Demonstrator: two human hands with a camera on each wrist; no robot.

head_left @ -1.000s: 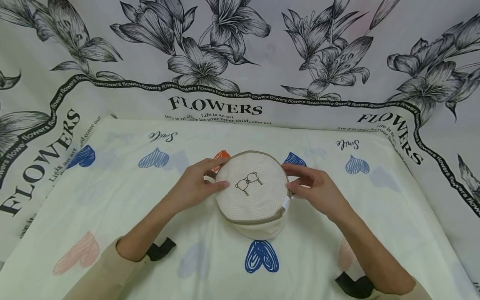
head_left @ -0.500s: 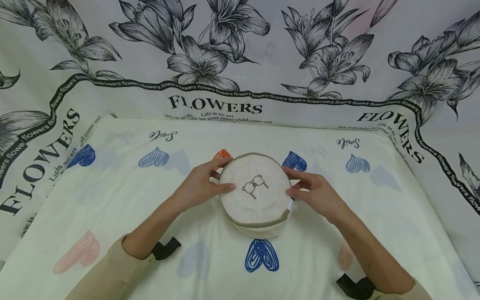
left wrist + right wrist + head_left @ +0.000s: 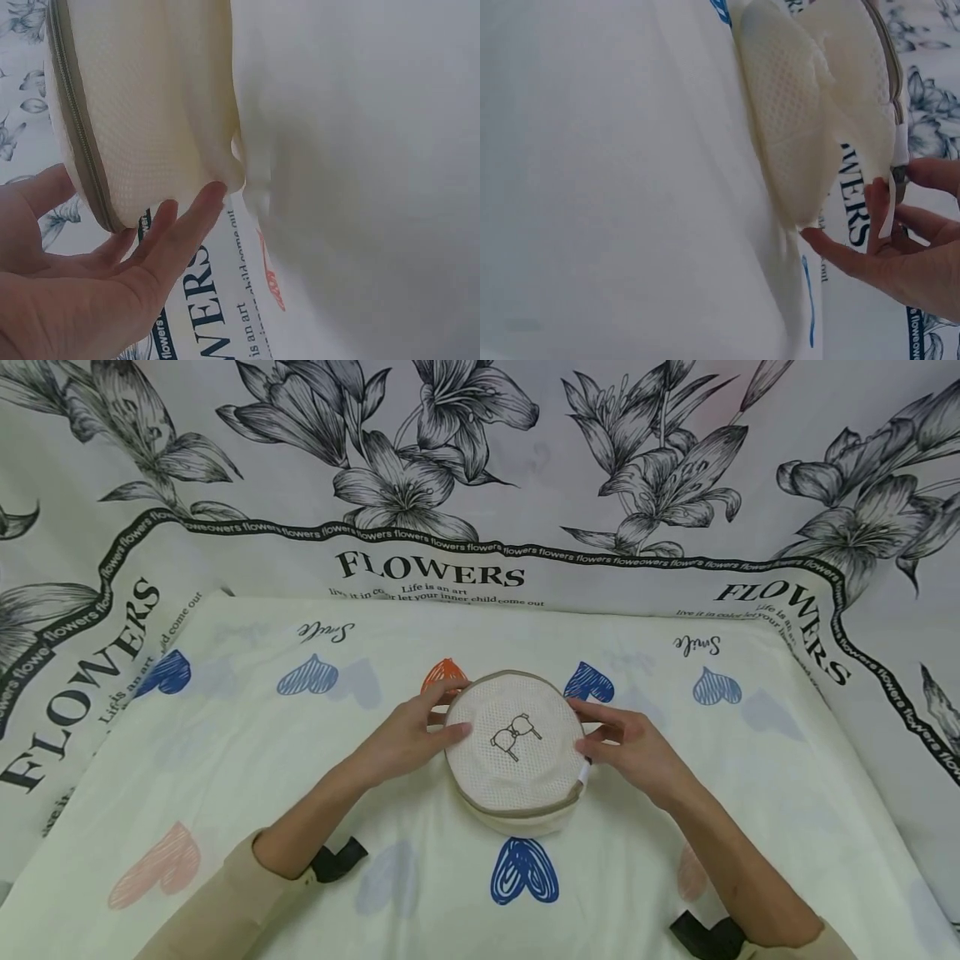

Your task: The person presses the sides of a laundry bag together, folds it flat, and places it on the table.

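A round cream mesh laundry bag (image 3: pixel 517 777) with a brown zipped rim and a small stitched outline on its lid sits mid-table. My left hand (image 3: pixel 408 731) grips its left edge, thumb over the lid. In the left wrist view, that hand's fingers (image 3: pixel 180 232) reach along the mesh side wall below the zip (image 3: pixel 82 135). At the opposite edge my right hand (image 3: pixel 633 747) pinches the rim beside a white tag (image 3: pixel 583 772). The right wrist view has the thumb (image 3: pixel 934 174) at the zip's end and one fingertip low by the sagging, creased side (image 3: pixel 787 120).
A pale cloth (image 3: pixel 262 777) printed with hearts covers the table. Behind it hangs a white sheet (image 3: pixel 555 510) with black flowers and lettering. Black straps (image 3: pixel 337 860) show at both wrists.
The bag has shifted slightly to the right and toward me, and its lid has turned a little. My left hand moved right with it; the right hand stays nearly in place.
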